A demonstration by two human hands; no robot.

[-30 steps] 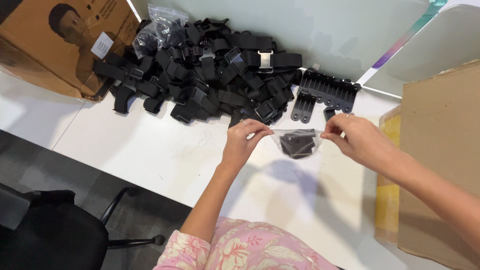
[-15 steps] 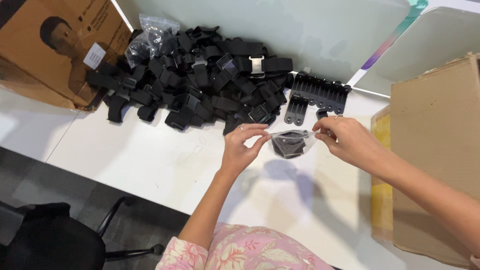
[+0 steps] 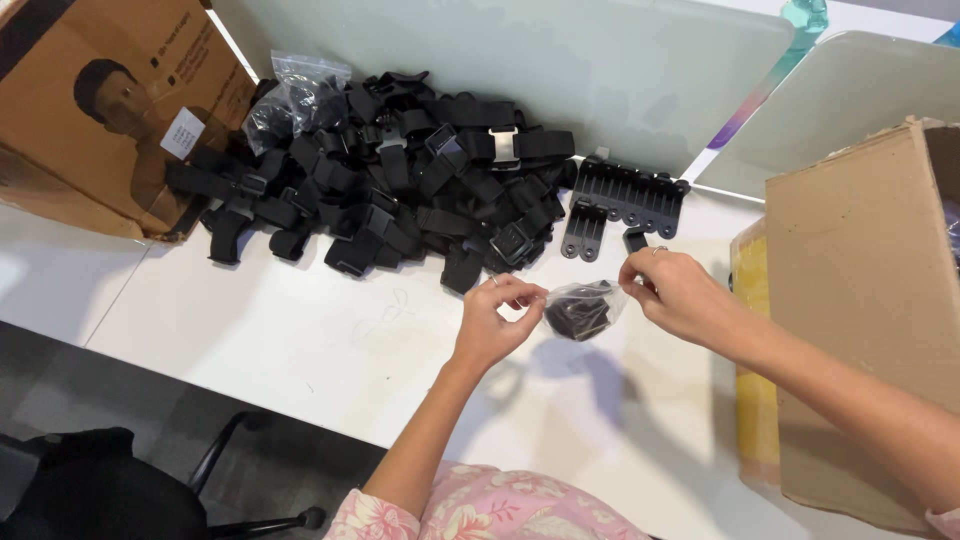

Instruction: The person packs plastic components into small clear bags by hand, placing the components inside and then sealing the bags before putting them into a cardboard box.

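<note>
Clear bag [image 3: 580,308] w/ a black part inside hangs betw. both hands, just above the white counter [image 3: 300,350], roughly mid-frame and a bit in front of the person's torso. Long axis of the bag mouth runs left–right, stretched across the gap betw. the two hands; the bag's belly sags below that line. Black contents sit toward the left-centre of the bag, closer to the left hand.

Left hand [image 3: 495,320] pinches the bag's left top edge, fingers curled narrow, thumb and forefinger closed on the film. Right hand [image 3: 680,295] pinches the right top edge the same way, fingers bunched tight. Both hands about level, so the mouth line is near horizontal; neither is clearly nearer, bag sits about midway, maybe a touch closer to the left.

Outward: just behind the right hand, a row of black plastic clips [image 3: 625,195] lies on the counter, a couple of loose ones beside it. Further back and left, a big heap of black straps [image 3: 390,170] w/ buckles, well apart from the bag. A bagged bundle [image 3: 285,95] rests at the heap's top-left corner, touching an open cardboard box [image 3: 90,110] tipped on its side. At right, another cardboard box [image 3: 860,330] stands close to the right forearm. Grey panel [image 3: 520,70] stands behind the heap. Black chair [image 3: 90,490] sits below the counter edge, lower left.
</note>
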